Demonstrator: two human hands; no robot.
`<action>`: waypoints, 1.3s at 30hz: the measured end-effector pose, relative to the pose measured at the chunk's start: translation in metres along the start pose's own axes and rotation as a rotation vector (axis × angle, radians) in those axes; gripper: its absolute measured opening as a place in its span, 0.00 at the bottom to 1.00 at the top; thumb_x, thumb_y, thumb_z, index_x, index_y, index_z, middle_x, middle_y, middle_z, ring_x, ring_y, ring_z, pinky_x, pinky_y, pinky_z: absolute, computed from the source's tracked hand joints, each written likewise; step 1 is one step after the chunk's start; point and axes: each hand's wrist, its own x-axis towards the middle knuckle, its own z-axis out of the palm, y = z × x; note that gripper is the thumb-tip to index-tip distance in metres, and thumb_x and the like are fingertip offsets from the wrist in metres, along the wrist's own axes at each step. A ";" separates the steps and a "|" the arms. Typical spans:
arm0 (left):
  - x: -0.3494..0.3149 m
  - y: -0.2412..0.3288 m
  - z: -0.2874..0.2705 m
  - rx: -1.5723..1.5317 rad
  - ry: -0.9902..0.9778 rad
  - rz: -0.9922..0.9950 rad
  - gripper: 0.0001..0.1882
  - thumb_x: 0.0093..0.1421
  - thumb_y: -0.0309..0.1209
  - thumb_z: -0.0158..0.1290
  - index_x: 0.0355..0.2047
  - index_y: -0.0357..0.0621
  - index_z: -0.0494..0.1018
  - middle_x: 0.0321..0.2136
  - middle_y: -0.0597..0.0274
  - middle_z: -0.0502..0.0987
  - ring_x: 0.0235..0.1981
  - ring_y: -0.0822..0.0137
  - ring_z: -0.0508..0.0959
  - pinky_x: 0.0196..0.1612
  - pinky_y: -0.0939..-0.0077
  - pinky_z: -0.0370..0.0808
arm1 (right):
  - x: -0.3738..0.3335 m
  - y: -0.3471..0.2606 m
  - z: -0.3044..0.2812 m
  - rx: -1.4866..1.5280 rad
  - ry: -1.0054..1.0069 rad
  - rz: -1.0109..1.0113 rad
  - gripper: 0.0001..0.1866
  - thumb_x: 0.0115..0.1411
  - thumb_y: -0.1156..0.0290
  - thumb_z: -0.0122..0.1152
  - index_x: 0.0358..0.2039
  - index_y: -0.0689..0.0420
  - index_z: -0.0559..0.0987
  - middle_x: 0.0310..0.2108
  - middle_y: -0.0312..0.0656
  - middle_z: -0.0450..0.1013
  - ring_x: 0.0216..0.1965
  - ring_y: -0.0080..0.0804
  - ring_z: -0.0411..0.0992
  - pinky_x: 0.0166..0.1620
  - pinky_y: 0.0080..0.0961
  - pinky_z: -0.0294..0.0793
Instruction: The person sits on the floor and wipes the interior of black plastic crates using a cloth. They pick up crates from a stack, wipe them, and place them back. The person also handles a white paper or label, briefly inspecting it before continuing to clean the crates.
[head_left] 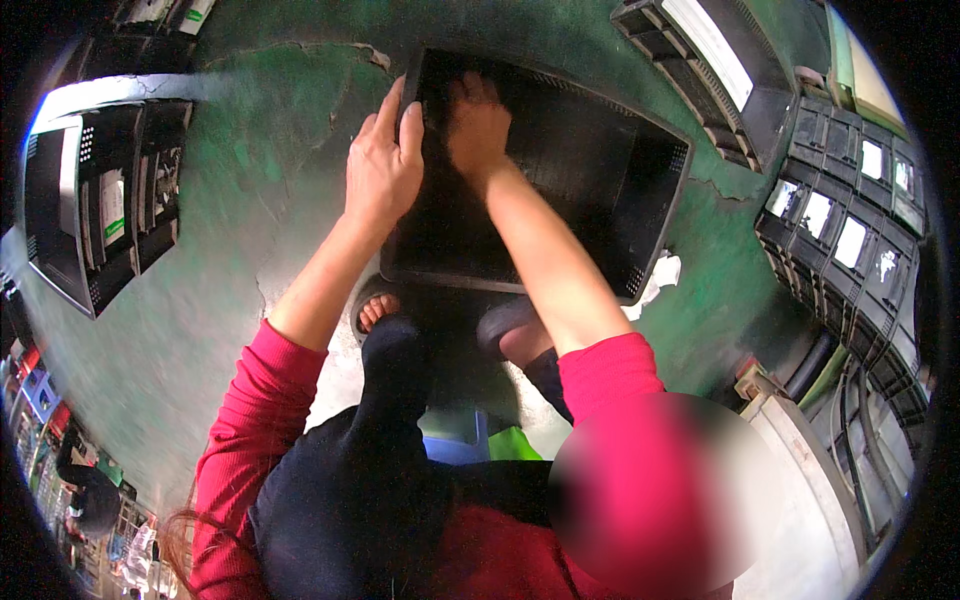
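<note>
Black crate (590, 170): on the green floor (235, 190), right of the left hand (383, 172) and around the right hand (478, 125)
Left hand: at the crate's left rim, fingers extended, grip unclear
Right hand: inside, toward the far left corner (too dark to tell whether it holds anything)
Hands: near each other, apart

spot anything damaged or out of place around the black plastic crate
Yes: a crumpled white scrap lies by the crate at lower right like stray litter, and a jagged crack mars the green floor near the crate's upper left.
</note>
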 end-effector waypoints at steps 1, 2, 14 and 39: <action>0.000 0.000 0.000 0.011 -0.007 -0.006 0.23 0.61 0.43 0.40 0.54 0.46 0.63 0.32 0.37 0.73 0.36 0.42 0.73 0.41 0.58 0.69 | 0.006 -0.002 0.003 -0.017 0.127 -0.041 0.10 0.48 0.72 0.53 0.33 0.58 0.74 0.37 0.48 0.69 0.39 0.49 0.68 0.40 0.40 0.72; 0.000 -0.001 0.000 0.017 -0.007 -0.013 0.23 0.61 0.42 0.40 0.54 0.46 0.63 0.32 0.37 0.73 0.36 0.42 0.74 0.41 0.58 0.69 | 0.006 -0.004 0.003 0.003 0.119 -0.005 0.11 0.48 0.73 0.53 0.34 0.59 0.74 0.38 0.49 0.68 0.40 0.50 0.68 0.41 0.40 0.72; 0.001 0.004 -0.003 0.023 0.010 0.008 0.23 0.62 0.42 0.40 0.52 0.43 0.65 0.35 0.36 0.73 0.40 0.42 0.73 0.43 0.59 0.69 | -0.049 0.011 -0.048 0.080 -0.625 -0.201 0.12 0.55 0.72 0.45 0.35 0.57 0.77 0.41 0.48 0.71 0.42 0.44 0.70 0.45 0.36 0.70; 0.002 0.004 0.003 0.045 -0.037 -0.036 0.24 0.61 0.42 0.40 0.54 0.44 0.63 0.34 0.36 0.73 0.38 0.42 0.74 0.41 0.57 0.70 | -0.016 0.034 -0.004 -0.041 0.314 0.794 0.18 0.57 0.68 0.48 0.46 0.65 0.68 0.46 0.54 0.65 0.49 0.47 0.64 0.45 0.40 0.69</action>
